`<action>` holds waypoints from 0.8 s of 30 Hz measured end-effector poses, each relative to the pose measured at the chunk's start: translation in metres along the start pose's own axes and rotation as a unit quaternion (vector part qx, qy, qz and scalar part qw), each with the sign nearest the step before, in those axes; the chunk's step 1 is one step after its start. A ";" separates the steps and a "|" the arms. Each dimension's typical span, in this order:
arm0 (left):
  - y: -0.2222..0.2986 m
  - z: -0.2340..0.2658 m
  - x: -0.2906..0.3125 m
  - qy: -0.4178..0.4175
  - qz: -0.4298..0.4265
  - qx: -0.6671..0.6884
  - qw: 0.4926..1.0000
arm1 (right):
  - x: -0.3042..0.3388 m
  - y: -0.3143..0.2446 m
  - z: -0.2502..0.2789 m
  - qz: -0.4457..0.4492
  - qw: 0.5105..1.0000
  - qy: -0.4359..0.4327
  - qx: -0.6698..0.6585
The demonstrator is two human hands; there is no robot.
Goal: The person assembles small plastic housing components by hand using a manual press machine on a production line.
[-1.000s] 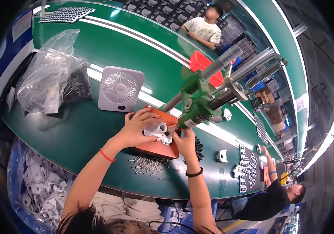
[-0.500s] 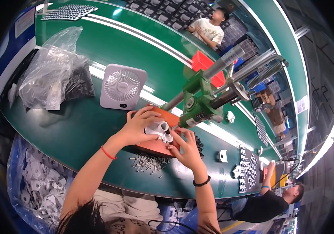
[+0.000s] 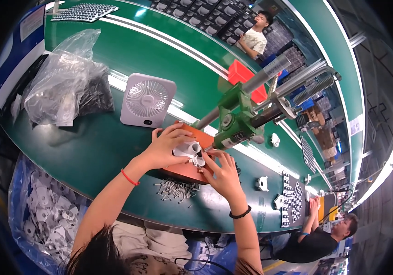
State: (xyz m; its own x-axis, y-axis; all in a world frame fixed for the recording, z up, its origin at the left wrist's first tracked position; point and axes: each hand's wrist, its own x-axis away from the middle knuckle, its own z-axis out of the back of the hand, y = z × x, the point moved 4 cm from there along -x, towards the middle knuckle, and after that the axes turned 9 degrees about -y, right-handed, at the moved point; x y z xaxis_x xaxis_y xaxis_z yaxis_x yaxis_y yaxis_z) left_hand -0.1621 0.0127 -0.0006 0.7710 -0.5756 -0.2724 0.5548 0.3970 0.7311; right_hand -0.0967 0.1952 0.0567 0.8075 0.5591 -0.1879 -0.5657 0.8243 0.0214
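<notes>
A white plastic part (image 3: 188, 148) with a round tubular opening rests on the orange base (image 3: 185, 170) of a green hand press (image 3: 235, 117). My left hand (image 3: 165, 145) is closed around its left side, thumb in front and fingers behind. From the right, my right hand (image 3: 224, 173) pinches at the same part with bent fingers, close to a small dark piece at the opening. Whether those fingertips also hold something small is hidden. Just in front of the base lies a pile of metal screws (image 3: 176, 190).
A white fan (image 3: 148, 101) stands behind my left hand, with plastic bags (image 3: 61, 91) farther left. More white parts fill a blue-lined bin (image 3: 49, 211) at lower left. Another white part (image 3: 262, 183) and a parts tray (image 3: 293, 199) lie right. Two people work nearby.
My hands stay on the white part with barely any shift. The view has moved slightly. The person at right has brought both hands together; the person across the table has turned.
</notes>
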 end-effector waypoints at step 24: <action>0.010 -0.001 -0.009 -0.038 -0.012 -0.088 0.995 | 0.007 0.048 -0.022 -0.103 0.894 0.008 -0.435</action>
State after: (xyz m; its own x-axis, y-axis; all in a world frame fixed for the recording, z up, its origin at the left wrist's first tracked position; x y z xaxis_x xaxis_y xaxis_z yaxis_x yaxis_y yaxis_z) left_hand -0.1627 0.0227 0.0087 0.7344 -0.6364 -0.2358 0.6244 0.4975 0.6021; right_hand -0.1219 0.2365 0.0344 0.9114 0.3958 -0.1129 -0.3255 0.5251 -0.7863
